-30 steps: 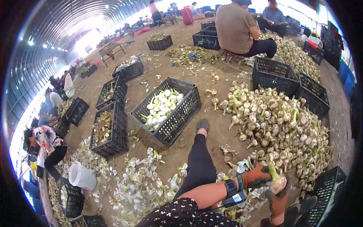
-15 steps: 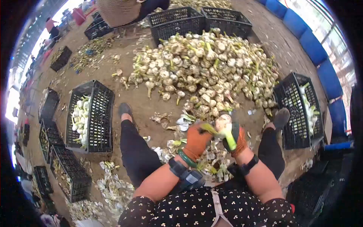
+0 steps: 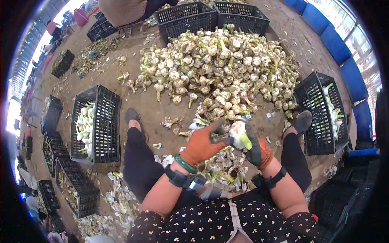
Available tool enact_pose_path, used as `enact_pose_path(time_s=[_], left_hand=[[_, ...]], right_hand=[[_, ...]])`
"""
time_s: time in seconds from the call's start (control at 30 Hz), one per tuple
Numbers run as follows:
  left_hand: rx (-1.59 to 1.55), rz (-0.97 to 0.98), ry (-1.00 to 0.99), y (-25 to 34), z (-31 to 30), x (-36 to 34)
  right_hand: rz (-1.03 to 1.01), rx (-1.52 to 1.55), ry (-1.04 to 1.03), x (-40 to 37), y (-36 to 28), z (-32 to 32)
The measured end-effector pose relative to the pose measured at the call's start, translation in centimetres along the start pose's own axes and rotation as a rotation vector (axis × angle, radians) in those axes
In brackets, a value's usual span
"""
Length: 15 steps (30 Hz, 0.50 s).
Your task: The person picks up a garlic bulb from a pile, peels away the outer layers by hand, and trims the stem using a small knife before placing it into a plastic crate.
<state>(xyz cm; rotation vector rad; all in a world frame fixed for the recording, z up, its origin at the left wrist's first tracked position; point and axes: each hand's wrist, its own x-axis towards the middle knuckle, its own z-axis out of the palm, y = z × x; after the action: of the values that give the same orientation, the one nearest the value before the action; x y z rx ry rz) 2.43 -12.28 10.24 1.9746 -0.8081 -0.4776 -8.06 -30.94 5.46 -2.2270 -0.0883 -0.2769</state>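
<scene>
Right of centre, a smooth, round white garlic bulb (image 3: 237, 132) slants diagonally, its green stem (image 3: 246, 141) pointing down-right toward the wearer. The orange-and-grey gloved right hand (image 3: 259, 150) grasps it; the similarly gloved left hand (image 3: 204, 143) has fingers spread, thumb contact unclear. Beyond lies a rough, soil-stained garlic heap (image 3: 223, 69).

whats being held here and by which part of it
A garlic bulb, held in the right hand along its side, near the green stem. Whether the left hand also touches it cannot be told.
</scene>
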Motion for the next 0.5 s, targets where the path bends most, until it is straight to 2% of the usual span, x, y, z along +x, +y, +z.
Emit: enact_pose_path(time_s=[0.07, 0.1, 0.2, 0.23, 0.27, 0.3, 0.37, 0.43, 0.47, 0.5], left_hand=[[-0.005, 0.030, 0.041, 1.0, 0.4, 0.1], [0.022, 0.061, 0.060, 0.6, 0.9, 0.2], [-0.008, 0.041, 0.075, 0.7, 1.0, 0.4], [0.049, 0.092, 0.127, 0.5, 1.3, 0.3], [0.105, 0.141, 0.179, 0.2, 1.7, 0.1], [0.302, 0.174, 0.233, -0.2, 2.1, -0.1], [0.350, 0.217, 0.224, 0.1, 1.7, -0.4], [0.411, 0.300, 0.173, -0.1, 1.1, -0.3], [0.411, 0.294, 0.170, -0.3, 1.1, -0.1], [0.455, 0.322, 0.087, -0.3, 1.3, 0.1]], right_hand=[[0.050, -0.010, -0.025, 1.2, -2.5, -0.3], [0.260, 0.491, 0.041, 1.1, -2.6, 0.4], [0.248, 0.605, 0.059, 1.1, -1.2, 1.1], [0.318, 0.942, 0.122, 0.9, 0.2, 2.0], [0.320, 0.944, 0.118, 0.6, 0.0, 2.2], [0.392, 1.005, 0.173, 0.4, -0.4, 2.3], [0.468, 1.068, 0.223, 0.9, -1.7, 1.2], [0.110, 0.350, -0.254, 2.4, -3.5, -2.0], [0.113, 0.356, -0.257, 2.3, -3.6, -2.4], [0.304, 0.527, -0.359, 2.2, -3.7, -2.7]])
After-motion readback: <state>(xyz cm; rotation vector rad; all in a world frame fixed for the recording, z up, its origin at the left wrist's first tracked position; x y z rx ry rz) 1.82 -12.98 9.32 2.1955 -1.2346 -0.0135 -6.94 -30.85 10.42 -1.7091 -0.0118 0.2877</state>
